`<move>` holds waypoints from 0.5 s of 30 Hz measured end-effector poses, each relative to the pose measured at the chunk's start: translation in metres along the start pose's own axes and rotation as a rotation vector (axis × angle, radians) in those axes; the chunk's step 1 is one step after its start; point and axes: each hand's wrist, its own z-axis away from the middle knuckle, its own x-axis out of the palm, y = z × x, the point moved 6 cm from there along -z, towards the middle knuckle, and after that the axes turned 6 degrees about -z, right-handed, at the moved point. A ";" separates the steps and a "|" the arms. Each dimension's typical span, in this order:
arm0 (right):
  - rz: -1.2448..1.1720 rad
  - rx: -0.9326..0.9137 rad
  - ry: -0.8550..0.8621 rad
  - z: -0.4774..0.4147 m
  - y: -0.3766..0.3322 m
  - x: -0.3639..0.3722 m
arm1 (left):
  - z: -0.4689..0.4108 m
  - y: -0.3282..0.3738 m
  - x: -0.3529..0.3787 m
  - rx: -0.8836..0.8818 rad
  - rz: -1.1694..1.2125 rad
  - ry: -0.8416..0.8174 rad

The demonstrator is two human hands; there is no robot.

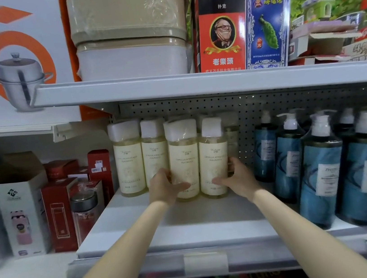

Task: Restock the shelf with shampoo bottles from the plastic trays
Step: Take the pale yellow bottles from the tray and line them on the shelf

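Several pale yellow shampoo bottles with white caps and cream labels stand on the white shelf. Two of them stand in front, side by side: the left front bottle and the right front bottle. My left hand wraps the lower left side of the left front bottle. My right hand wraps the lower right side of the right front bottle. Both bottles stand upright on the shelf. Two more yellow bottles stand behind to the left. No plastic tray is in view.
Several blue pump bottles fill the shelf's right part. Red boxes and a glass flask stand on the lower left shelf. The upper shelf carries stacked containers and card boxes. Bare shelf lies in front of the yellow bottles.
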 end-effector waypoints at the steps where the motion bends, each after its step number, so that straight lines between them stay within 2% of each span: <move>1: 0.001 0.000 0.005 -0.002 0.001 0.001 | -0.001 0.000 0.001 -0.001 0.007 0.002; 15: -0.020 0.009 0.004 -0.026 0.008 0.004 | -0.020 -0.002 0.010 0.011 -0.019 0.031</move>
